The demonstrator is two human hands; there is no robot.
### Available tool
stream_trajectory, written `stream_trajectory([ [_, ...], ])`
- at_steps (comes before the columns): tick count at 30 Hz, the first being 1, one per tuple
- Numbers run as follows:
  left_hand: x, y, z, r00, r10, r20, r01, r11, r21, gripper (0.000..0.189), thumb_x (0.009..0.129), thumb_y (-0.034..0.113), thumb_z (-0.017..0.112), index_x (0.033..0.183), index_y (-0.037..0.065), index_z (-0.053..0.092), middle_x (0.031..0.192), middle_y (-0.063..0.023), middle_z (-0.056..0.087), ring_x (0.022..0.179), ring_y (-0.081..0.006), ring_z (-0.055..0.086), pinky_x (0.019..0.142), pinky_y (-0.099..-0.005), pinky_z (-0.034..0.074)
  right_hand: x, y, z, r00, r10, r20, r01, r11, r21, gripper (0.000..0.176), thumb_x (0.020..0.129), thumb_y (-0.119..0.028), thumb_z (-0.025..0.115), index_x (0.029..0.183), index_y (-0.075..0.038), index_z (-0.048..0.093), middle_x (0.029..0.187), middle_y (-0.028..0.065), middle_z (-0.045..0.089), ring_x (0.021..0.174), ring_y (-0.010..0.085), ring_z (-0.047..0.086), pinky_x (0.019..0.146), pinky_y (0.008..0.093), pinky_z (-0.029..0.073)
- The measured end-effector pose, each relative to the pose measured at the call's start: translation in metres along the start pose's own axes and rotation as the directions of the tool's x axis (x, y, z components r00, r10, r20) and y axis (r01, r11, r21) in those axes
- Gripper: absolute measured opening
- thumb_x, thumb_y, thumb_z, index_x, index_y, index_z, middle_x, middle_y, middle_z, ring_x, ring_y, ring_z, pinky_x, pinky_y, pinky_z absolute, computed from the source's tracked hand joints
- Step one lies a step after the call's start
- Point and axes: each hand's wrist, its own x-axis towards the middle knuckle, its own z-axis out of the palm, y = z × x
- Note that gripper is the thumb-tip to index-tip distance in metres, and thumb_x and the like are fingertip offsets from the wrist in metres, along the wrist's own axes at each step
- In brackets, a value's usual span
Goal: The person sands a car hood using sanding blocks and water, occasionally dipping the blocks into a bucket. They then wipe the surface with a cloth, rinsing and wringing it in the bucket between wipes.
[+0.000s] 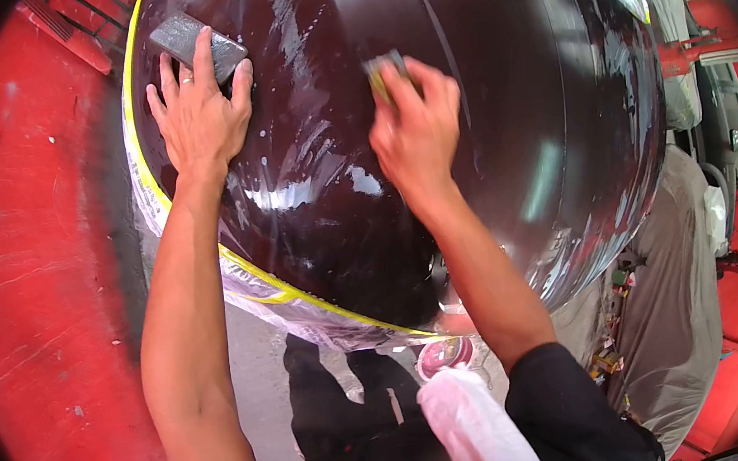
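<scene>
My left hand (201, 127) lies on a glossy dark car panel (316, 246) at its upper left, fingers spread around a wet dark-grey rectangular block (221, 54). The index finger rests over the block and the thumb sits at its lower right corner. Farther right, my right hand (418, 125) pinches a small grey-and-yellowish pad (385, 70) against the same panel. Whitish wet streaks mark the surface near both hands.
Yellow masking tape and printed film (290, 296) edge the panel. A pinkish bucket (444, 357) stands on the floor below it, by a white cloth (477, 418) hanging over me. A grey cover (671, 287) drapes something at right. Red surface (37, 268) fills the left.
</scene>
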Motion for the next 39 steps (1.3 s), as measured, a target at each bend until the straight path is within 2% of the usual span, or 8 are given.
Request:
stream_trajectory([
  [3, -0.005, 0.0, 0.002, 1.0, 0.0, -0.015, 0.0, 1.0, -0.013, 0.067, 0.096, 0.052, 0.051, 0.152, 0.021, 0.034, 0.139, -0.0229, 0.053, 0.144, -0.0386, 0.031, 0.118, -0.0543, 0.019, 0.007, 0.001, 0.002, 0.999, -0.034, 0.021, 0.034, 0.999, -0.024, 0.046, 0.072, 0.003, 0.069, 0.117, -0.007, 0.067, 0.12, 0.0161, 0.059, 0.106, 0.0373, 0.055, 0.091, 0.0458, 0.046],
  [6, 0.001, 0.0, 0.002, 1.0, 0.01, -0.027, -0.011, 1.0, -0.018, 0.067, 0.096, 0.052, 0.05, 0.152, 0.021, 0.033, 0.139, -0.0233, 0.054, 0.144, -0.0388, 0.031, 0.117, -0.0546, 0.019, -0.077, 0.005, -0.034, 0.998, -0.062, -0.002, 0.062, 0.998, 0.006, 0.059, 0.067, 0.008, 0.071, 0.124, -0.007, 0.066, 0.123, 0.0168, 0.058, 0.106, 0.0375, 0.057, 0.089, 0.0458, 0.05],
  [14, -0.002, 0.0, 0.001, 0.999, 0.003, -0.035, -0.004, 1.0, -0.024, 0.066, 0.096, 0.052, 0.05, 0.152, 0.021, 0.034, 0.139, -0.0237, 0.054, 0.145, -0.0379, 0.029, 0.118, -0.0552, 0.019, 0.035, 0.006, 0.017, 0.997, -0.072, 0.018, 0.071, 0.997, 0.025, 0.04, 0.077, -0.001, 0.069, 0.116, -0.008, 0.066, 0.119, 0.0154, 0.061, 0.105, 0.0381, 0.056, 0.093, 0.0472, 0.045],
  [18, 0.0, 0.0, -0.004, 0.999, -0.026, 0.018, 0.027, 0.999, -0.042, 0.066, 0.095, 0.051, 0.051, 0.152, 0.022, 0.035, 0.143, -0.0206, 0.052, 0.146, -0.0351, 0.028, 0.119, -0.0558, 0.015, -0.089, 0.005, -0.038, 0.999, -0.033, 0.009, 0.034, 0.999, -0.008, 0.048, 0.074, 0.004, 0.071, 0.121, -0.009, 0.066, 0.121, 0.0141, 0.063, 0.108, 0.0362, 0.057, 0.095, 0.0453, 0.047],
  [24, -0.002, -0.001, 0.0, 0.998, -0.019, -0.061, 0.014, 0.997, -0.08, 0.066, 0.095, 0.051, 0.052, 0.152, 0.023, 0.035, 0.136, -0.0238, 0.057, 0.144, -0.0376, 0.032, 0.118, -0.0549, 0.018, 0.036, 0.001, 0.02, 0.999, -0.031, 0.035, 0.03, 0.999, 0.032, 0.038, 0.077, -0.002, 0.072, 0.114, -0.008, 0.069, 0.12, 0.0141, 0.064, 0.108, 0.036, 0.057, 0.096, 0.0449, 0.044],
  [30, -0.002, -0.002, -0.003, 0.997, -0.01, -0.073, 0.003, 0.996, -0.094, 0.065, 0.095, 0.049, 0.053, 0.151, 0.022, 0.036, 0.138, -0.0219, 0.055, 0.144, -0.0367, 0.032, 0.118, -0.0548, 0.018, -0.084, 0.004, -0.04, 0.999, 0.019, 0.043, -0.019, 1.0, 0.005, 0.044, 0.074, 0.006, 0.072, 0.115, -0.009, 0.071, 0.12, 0.0142, 0.063, 0.108, 0.0341, 0.059, 0.092, 0.0407, 0.051],
  [36, -0.002, -0.001, -0.007, 0.999, -0.038, -0.025, 0.035, 0.995, -0.091, 0.064, 0.095, 0.049, 0.054, 0.151, 0.023, 0.036, 0.144, -0.0176, 0.052, 0.145, -0.0343, 0.03, 0.119, -0.0561, 0.016, 0.055, 0.002, 0.027, 0.997, -0.044, 0.069, 0.041, 0.998, 0.039, 0.033, 0.082, -0.002, 0.068, 0.115, -0.009, 0.068, 0.122, 0.0164, 0.061, 0.107, 0.0377, 0.056, 0.093, 0.0446, 0.046],
  [39, -0.001, 0.0, -0.01, 0.999, -0.042, 0.0, 0.042, 0.994, -0.1, 0.064, 0.095, 0.048, 0.054, 0.151, 0.023, 0.035, 0.144, -0.0174, 0.052, 0.146, -0.0341, 0.03, 0.119, -0.0561, 0.015, -0.015, 0.007, -0.018, 0.988, -0.129, 0.084, 0.129, 0.992, 0.011, 0.043, 0.077, 0.003, 0.068, 0.119, -0.008, 0.067, 0.123, 0.0167, 0.061, 0.112, 0.0368, 0.056, 0.096, 0.044, 0.048],
])
